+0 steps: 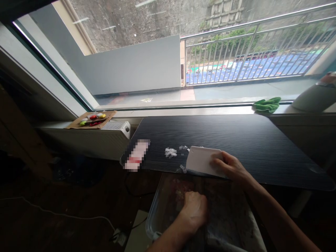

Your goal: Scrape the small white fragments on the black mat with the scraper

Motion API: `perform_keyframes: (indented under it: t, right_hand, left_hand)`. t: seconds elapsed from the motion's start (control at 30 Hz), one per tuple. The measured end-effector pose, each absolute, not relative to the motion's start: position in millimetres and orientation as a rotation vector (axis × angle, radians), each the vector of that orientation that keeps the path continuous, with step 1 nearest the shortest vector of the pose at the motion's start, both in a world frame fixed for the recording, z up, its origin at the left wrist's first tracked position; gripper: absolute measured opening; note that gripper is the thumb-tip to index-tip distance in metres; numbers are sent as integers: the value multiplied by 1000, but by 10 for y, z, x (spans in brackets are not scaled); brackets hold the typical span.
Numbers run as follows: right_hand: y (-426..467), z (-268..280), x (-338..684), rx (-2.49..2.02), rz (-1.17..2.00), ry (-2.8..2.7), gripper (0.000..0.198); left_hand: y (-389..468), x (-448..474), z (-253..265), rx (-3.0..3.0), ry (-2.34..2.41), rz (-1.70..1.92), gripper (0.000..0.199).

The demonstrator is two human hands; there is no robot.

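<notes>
My right hand grips the right end of a flat white rectangular piece with rounded corners and a small hole near its upper left corner. The piece is close above the front part of the dark table, or touching it; I cannot tell which. Below the table edge, my left hand is curled closed inside a clear plastic bin. What its fingers hold, if anything, is hidden. Small pale bits lie in the shadowed bin. On the table, a heap of small white pieces lies left of the white piece, with several loose clear ones nearby.
A blurred-out flat object lies at the left end of the dark table. Beyond are a window sill with a green cloth and a radiator beside cardboard holding colourful items. A white cable crosses the floor.
</notes>
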State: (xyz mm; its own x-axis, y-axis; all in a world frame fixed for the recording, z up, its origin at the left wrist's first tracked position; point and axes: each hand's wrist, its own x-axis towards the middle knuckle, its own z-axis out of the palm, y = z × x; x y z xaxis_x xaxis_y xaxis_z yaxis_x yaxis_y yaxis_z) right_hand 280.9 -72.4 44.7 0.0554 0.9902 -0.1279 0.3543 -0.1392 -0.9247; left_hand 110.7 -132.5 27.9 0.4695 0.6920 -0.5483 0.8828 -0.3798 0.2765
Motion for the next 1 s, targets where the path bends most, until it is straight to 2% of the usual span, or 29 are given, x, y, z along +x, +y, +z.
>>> perform_keyframes:
  t: [0.23,0.57,0.77,1.0]
  right_hand:
    - [-709,378,2873,-1596,1019,-1362,23]
    - [-776,471,2722,-1534,1200,-1345,29]
    - [-668,300,2756,-1489,1059,-1328,25]
    - [-568,367,2521,-1504,945,-1399,21]
  left_hand:
    - [-1339,1107,276,2193,1316,-455,25]
    - [-1328,1108,217,2197,1310,-496,26]
    - [-1331,1101,154,2211,1303,-489,27]
    - [-1302,1099,287,2152,1304,-551,29]
